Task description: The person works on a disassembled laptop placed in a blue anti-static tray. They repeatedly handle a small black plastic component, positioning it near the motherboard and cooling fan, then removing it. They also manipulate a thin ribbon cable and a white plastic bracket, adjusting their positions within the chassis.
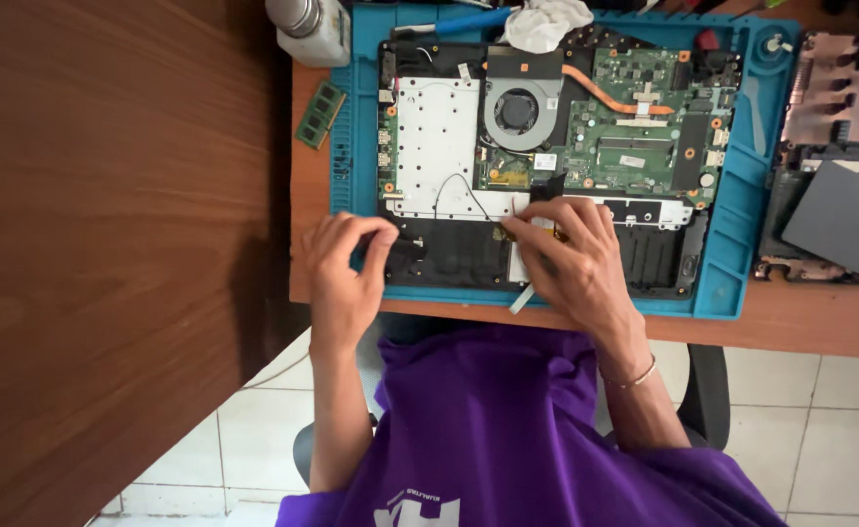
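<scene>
An opened laptop base (pixel 546 156) lies on a blue work mat (pixel 737 224), showing a green circuit board, a round fan (pixel 517 109) and a silver metal plate. My left hand (pixel 346 273) rests at the laptop's near left corner, fingers curled on its black edge. My right hand (pixel 571 259) sits on the near middle of the laptop, fingertips pinched on a small yellowish part beside a white flat ribbon cable (pixel 520 278). What exactly the fingers pinch is hidden.
A green memory module (pixel 320 114) lies at the mat's left edge. A white bottle (pixel 312 29) stands at the back left, a crumpled white cloth (pixel 544 24) behind the fan. Another dismantled laptop shell (pixel 839 156) lies to the right. A dark wooden panel (pixel 107 244) fills the left.
</scene>
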